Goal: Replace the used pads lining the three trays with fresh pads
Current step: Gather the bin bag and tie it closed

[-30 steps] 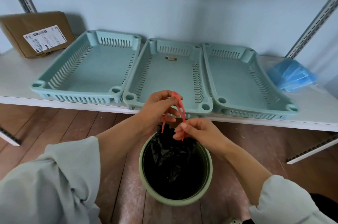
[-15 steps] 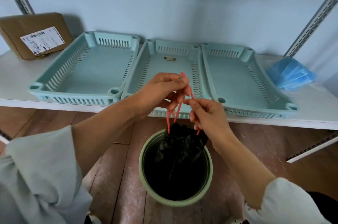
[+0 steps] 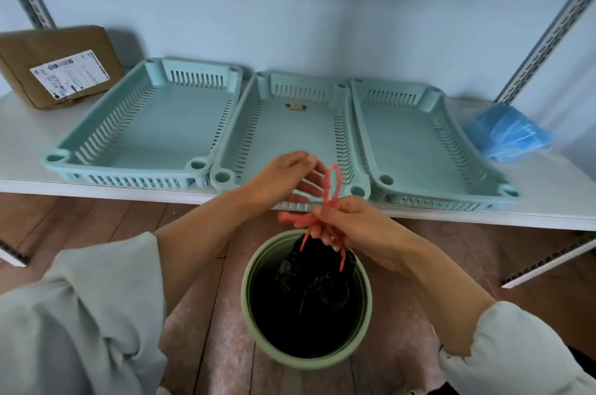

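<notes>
Tie off black bag [image 3: 314, 268] in green bin [image 3: 306, 359], lower centre. Right hand [image 3: 351, 223] pinching red drawstring [image 3: 330, 188]; left hand [image 3: 283, 181] with spread fingers at loop. Pull knot snug. Three trays [image 3: 154, 133] bare, upper centre; blue pads [image 3: 506, 133] at right.

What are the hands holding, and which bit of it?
The right hand grips the red drawstring of the black bag, just above its gathered top. The left hand has its fingers at the string's loop; its exact hold cannot be told.
</notes>
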### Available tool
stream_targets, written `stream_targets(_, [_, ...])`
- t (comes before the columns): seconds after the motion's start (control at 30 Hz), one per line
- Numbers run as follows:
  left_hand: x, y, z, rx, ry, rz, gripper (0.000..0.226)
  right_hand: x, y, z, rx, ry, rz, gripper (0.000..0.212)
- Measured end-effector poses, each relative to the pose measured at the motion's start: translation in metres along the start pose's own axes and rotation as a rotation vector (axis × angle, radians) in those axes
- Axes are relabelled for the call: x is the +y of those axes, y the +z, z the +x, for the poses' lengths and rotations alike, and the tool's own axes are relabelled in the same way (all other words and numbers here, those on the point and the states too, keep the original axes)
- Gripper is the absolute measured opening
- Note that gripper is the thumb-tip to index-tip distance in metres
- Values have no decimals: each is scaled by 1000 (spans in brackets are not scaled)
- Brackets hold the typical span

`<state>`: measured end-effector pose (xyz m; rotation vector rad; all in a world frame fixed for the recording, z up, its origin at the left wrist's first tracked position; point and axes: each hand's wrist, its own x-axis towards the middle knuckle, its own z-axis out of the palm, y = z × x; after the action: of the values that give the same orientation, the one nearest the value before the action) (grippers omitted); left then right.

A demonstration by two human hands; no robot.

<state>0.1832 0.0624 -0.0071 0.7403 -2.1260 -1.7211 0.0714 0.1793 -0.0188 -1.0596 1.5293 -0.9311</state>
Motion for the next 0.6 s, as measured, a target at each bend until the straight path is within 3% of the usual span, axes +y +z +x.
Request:
stream_targets(0.1, [-22, 9, -8, -147, -45, 23, 36, 1, -7, -1, 52, -29, -94, 14])
stream_targets(0.17, [-32, 14, -10, -151, -53, 91, 34, 4, -9, 1, 131, -54, -94, 11])
stream_targets(0.23, [-41, 15, -9, -164, -97, 3, 22, 6, -10, 2, 210, -62, -17, 10])
stream_targets(0.3, [-48, 17, -12, -268, -82, -145, 41, 7, -8, 2, 268, -74, 136, 12])
stream_targets(0.37, [-55, 27, -16, -356, 0, -64, 46, 7, -5, 3, 297, -83, 222, 14])
stream_targets(0.43, [-61, 43, -17, -253, 48, 31, 32, 7, 1, 4, 289, -85, 204, 15])
stream_targets(0.5, [-68, 53, -15, -97, 64, -42, 19, 6, 5, 3, 268, -85, 211, 14])
stream_targets(0.6, [-81, 59, -14, -100, 79, 36, 6, -2, 3, -1, 242, -122, 290, 13])
